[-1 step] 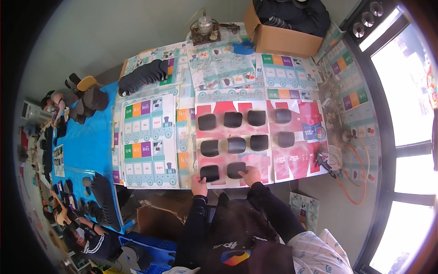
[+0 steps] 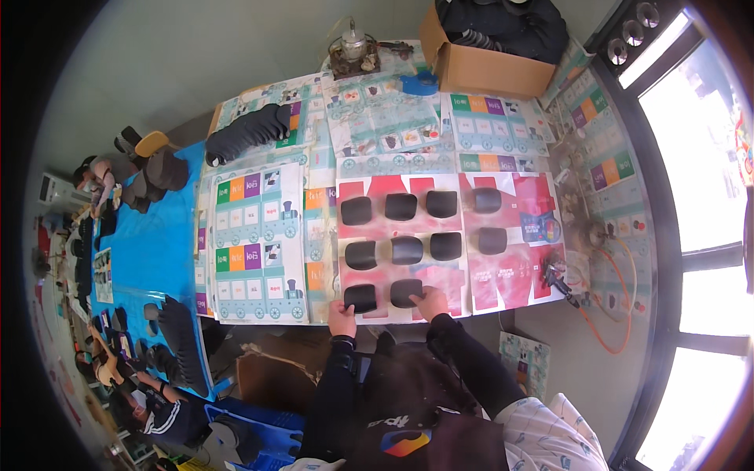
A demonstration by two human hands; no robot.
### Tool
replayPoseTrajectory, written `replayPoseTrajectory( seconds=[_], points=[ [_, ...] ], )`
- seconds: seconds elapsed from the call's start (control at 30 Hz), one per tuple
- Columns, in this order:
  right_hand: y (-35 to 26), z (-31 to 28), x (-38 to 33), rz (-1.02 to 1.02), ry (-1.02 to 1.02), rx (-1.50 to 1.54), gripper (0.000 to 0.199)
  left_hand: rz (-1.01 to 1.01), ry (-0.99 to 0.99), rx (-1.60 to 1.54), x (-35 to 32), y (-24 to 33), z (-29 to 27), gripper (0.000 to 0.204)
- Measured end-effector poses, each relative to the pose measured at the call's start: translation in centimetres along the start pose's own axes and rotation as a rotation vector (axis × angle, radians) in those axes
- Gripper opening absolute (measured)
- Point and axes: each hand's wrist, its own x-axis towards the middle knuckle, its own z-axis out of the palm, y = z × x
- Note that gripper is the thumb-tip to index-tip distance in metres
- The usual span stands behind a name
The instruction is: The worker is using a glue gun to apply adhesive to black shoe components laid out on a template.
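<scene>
Left hand [image 2: 342, 320], right hand [image 2: 433, 304] apparently pinching dark pieces [image 2: 361, 297].

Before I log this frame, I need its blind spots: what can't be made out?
All in the head view:
Whether the left hand and right hand pinch or merely touch the black pieces: contact too small.
The carton's inside bottom: hidden by its near wall.
Scene beyond the window: lost in glare.

R window [image 2: 687, 157] overexp., pic edges dk/warped.

Train-printed sheets [image 2: 255, 239], red sheets [image 2: 510, 294] and dark apron [image 2: 459, 432] bear lettering [image 2: 251, 187].
</scene>
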Motion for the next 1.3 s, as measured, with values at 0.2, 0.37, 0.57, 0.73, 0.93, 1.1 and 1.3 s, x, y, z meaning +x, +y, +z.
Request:
replayPoseTrajectory(
  seconds=[0.2, 0.37, 0.57, 0.73, 0.93, 1.1, 1.3],
  points=[
    [-1.8, -0.9, -2.3, -0.157, -0.104, -0.15, 0.046, 0.015, 0.273, 0.113, -4.5, -1.5, -7.4, 0.04],
    [7.3, -5.2, 1.9, -0.457, -0.014, 0.055, 0.021, -0.055, 0.487, 0.172, -12.9, -6.6, -12.8, 0.034],
    [0.8, -10.5, -1.0, -0.309, -0.479, 0.174, 0.019, -0.75, 0.85, 0.289, -37.7, -22.8, -21.4, 0.046],
    [-3.4, -10.7, -5.4, -0.32, -0.445, 0.063, 0.019, -1.177, 0.905, 0.304, -50.8, -34.1, -26.2, 0.046],
    [-7.7, -4.8, -14.2, -0.412, -0.429, -0.014, 0.018, -0.939, 0.784, 0.239, -51.0, -43.7, -30.1, 0.058],
    [-11.0, 0.6, -23.0, -0.379, -0.507, -0.1, 0.015, -0.896, 0.493, 0.197, -42.0, -45.3, -31.1, 0.06],
    [-13.3, 1.3, -28.4, -0.356, -0.464, -0.133, 0.013, -1.118, 0.039, 0.366, -40.6, -50.2, -32.2, 0.022]
  ],
)
